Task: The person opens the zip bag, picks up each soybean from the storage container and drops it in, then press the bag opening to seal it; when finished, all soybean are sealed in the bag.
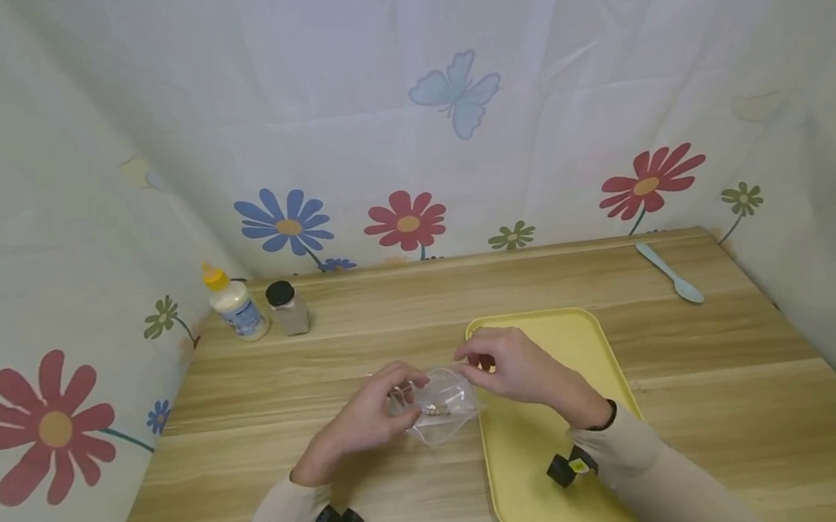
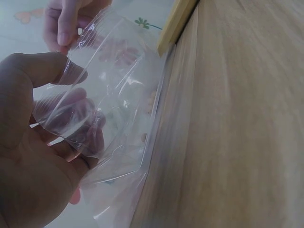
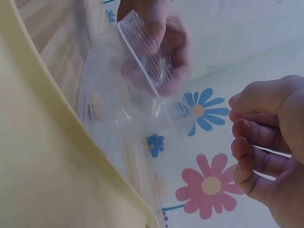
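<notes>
And here the left hand (image 1: pixel 364 411) pinches the clear plastic zip bag (image 1: pixel 452 389), likely light, floppy, slippery and best held by its ribbed rim, just beside the yellow rectangular tray (image 1: pixel 490 470), while the right hand (image 1: pixel 512 365) curls its fingers, nothing visible inside.

Colourless bag (image 1: pixel 453 389), yellow tray (image 1: pixel 530 446), pale-blue spoon (image 1: pixel 661 266), flower-patterned white curtain (image 1: pixel 347 134)

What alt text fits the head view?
The left hand holds a clear plastic bag with small pieces inside; the right hand is beside it, over a yellow tray. Farther back on the wooden table: a bottle, a jar, a spoon.
</notes>
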`<state>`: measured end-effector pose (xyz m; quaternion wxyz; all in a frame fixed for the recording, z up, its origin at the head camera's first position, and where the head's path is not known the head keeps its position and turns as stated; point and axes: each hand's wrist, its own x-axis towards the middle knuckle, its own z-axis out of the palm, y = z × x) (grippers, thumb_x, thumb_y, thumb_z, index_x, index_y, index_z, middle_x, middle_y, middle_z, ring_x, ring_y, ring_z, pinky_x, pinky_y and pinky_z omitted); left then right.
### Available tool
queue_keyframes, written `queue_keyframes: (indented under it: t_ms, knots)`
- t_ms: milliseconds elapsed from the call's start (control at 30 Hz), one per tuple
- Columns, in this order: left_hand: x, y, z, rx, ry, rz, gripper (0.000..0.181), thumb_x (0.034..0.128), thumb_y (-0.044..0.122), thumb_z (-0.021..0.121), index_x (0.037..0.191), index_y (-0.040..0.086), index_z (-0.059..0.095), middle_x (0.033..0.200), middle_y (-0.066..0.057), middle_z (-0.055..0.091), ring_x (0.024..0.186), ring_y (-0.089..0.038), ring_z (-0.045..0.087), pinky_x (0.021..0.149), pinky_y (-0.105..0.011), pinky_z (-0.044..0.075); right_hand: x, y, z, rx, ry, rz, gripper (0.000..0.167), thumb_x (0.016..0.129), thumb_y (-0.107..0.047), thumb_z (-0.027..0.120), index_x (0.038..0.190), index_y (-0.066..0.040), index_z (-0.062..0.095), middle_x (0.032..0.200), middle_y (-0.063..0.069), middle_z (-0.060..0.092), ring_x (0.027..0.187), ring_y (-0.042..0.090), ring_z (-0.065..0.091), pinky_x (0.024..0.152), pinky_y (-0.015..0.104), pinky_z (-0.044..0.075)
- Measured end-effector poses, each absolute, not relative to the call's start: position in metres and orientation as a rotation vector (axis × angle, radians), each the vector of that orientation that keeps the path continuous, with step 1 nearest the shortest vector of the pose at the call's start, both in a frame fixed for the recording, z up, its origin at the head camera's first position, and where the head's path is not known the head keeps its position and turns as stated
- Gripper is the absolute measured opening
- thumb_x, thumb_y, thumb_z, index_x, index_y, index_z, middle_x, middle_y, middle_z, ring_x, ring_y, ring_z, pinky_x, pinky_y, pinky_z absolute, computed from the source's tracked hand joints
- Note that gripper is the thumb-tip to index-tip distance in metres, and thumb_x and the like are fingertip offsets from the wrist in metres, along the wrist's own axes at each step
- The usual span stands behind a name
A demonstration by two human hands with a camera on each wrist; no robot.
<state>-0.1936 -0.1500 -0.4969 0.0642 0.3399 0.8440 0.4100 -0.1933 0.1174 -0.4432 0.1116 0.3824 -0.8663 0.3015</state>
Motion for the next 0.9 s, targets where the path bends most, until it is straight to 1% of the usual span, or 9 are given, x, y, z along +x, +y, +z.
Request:
queue_keyframes:
  t_ms: [200, 433, 700, 800, 900]
  knots:
    - [-0.193, -0.152, -0.495, 1.026, 2.560, 1.238, 0.038, 0.0817, 0.007, 0.071, 0.119, 0.007, 0.061, 0.110, -0.002, 0.063, 0.090, -0.014, 0.059, 0.080, -0.028, 0.052, -0.204, 0.124, -0.447, 1.075, -2.534, 0.848, 0.009, 0.087, -0.014, 0.070, 0.095, -0.009, 0.072, 0.077, -0.005, 0.063, 0.067, 0.010, 0.057, 0.057, 0.016, 0.046]
    - [-0.192, -0.152, -0.495, 1.043, 2.552, 1.249, 0.039, 0.0816, 0.007, 0.071, 0.119, 0.005, 0.061, 0.110, -0.006, 0.063, 0.090, -0.014, 0.058, 0.080, -0.028, 0.052, -0.214, 0.131, -0.454, 0.999, -2.569, 0.834, 0.010, 0.086, -0.013, 0.070, 0.094, -0.007, 0.073, 0.075, -0.005, 0.063, 0.066, 0.010, 0.057, 0.058, 0.018, 0.048]
    - [-0.193, -0.152, -0.496, 1.021, 2.552, 1.241, 0.039, 0.0827, 0.008, 0.070, 0.120, 0.008, 0.060, 0.111, 0.000, 0.062, 0.092, -0.014, 0.058, 0.082, -0.028, 0.052, -0.224, 0.136, -0.457, 0.975, -2.638, 0.814, 0.012, 0.085, -0.012, 0.069, 0.094, -0.004, 0.073, 0.074, -0.003, 0.063, 0.066, 0.012, 0.058, 0.058, 0.019, 0.047]
    - [-0.193, -0.152, -0.496, 1.014, 2.556, 1.236, 0.039, 0.0827, 0.008, 0.070, 0.120, 0.008, 0.061, 0.111, 0.000, 0.062, 0.092, -0.014, 0.058, 0.082, -0.028, 0.052, -0.227, 0.138, -0.457, 0.961, -2.648, 0.811, 0.012, 0.085, -0.012, 0.070, 0.094, -0.004, 0.073, 0.074, -0.003, 0.063, 0.066, 0.012, 0.058, 0.058, 0.020, 0.047]
    - [-0.193, -0.151, -0.495, 1.014, 2.559, 1.232, 0.039, 0.0826, 0.008, 0.070, 0.120, 0.008, 0.061, 0.111, -0.001, 0.063, 0.092, -0.014, 0.058, 0.081, -0.028, 0.052, -0.231, 0.140, -0.459, 0.943, -2.672, 0.817, 0.012, 0.085, -0.012, 0.070, 0.094, -0.005, 0.073, 0.074, -0.003, 0.062, 0.065, 0.010, 0.056, 0.058, 0.020, 0.047]
